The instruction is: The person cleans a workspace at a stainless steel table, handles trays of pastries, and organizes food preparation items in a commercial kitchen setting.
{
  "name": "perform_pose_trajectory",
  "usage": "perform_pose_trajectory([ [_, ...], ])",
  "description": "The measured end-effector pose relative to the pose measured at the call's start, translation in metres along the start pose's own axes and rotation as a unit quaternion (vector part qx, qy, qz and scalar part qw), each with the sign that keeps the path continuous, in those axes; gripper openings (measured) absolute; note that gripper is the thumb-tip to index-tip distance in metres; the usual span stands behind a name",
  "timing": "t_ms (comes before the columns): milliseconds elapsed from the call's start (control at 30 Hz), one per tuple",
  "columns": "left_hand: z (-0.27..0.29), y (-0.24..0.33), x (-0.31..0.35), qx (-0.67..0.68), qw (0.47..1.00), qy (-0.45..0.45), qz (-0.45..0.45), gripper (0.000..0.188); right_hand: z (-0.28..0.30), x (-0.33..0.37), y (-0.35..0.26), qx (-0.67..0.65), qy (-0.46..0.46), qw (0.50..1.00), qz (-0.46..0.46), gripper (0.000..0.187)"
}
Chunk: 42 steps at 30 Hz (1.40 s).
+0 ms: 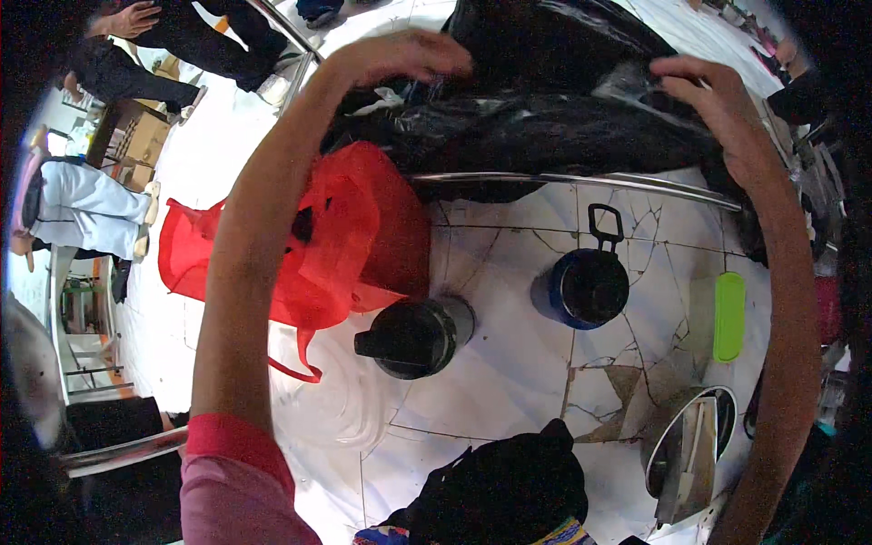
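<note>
Both hands up on the black plastic bag — left hand lies flat and spread on its top left edge, right hand pinches a clear fold at its right. The bag sits above the steel rail. Below the left forearm: red mesh bag; below the right hand, blue jug. Likely best to grip evenly — thin film tears.

Black plastic bag: large, glossy, crumpled, bulging; lies draped over a curved metal rail, above the tiled floor.
</note>
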State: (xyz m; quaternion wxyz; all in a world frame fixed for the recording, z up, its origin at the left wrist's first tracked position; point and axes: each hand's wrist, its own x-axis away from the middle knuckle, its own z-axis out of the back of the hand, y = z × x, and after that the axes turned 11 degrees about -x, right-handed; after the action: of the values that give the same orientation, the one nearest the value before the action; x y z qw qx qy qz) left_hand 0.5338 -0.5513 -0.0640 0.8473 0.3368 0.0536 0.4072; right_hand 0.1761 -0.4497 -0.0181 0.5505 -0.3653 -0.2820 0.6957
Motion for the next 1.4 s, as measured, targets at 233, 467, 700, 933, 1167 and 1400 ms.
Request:
perform_pose_trajectory([
  [233, 0.016, -0.213, 0.058, -0.287, 0.901, 0.155, 0.287, 0.051, 0.014, -0.014, 0.035, -0.028, -0.087, 0.957, 0.276, 0.029],
  [467, -0.021, -0.128, 0.03, -0.222, 0.938, 0.025, 0.266, 0.033, 0.013, -0.014, 0.017, 0.141, -0.046, 0.983, 0.111, 0.023],
  [700, -0.015, 0.029, -0.012, -0.027, 0.99, 0.14, -0.017, 0.032, 0.002, -0.02, 0.06, 0.036, 0.035, 0.963, 0.264, 0.016],
  [933, -0.048, 0.016, -0.043, -0.033, 0.987, 0.087, -0.127, 0.031, 0.0, -0.006, 0.021, -0.013, -0.039, 0.97, 0.24, 0.02],
  [1167, 0.017, -0.083, -0.032, -0.233, 0.92, 0.314, -0.01, 0.052, 0.022, 0.024, 0.018, -0.265, -0.083, 0.96, -0.042, 0.021],
  [1400, -0.057, -0.025, -0.062, 0.048, 0.994, 0.095, 0.021, 0.057, 0.027, 0.028, 0.016, -0.212, -0.105, 0.969, -0.077, 0.022],
])
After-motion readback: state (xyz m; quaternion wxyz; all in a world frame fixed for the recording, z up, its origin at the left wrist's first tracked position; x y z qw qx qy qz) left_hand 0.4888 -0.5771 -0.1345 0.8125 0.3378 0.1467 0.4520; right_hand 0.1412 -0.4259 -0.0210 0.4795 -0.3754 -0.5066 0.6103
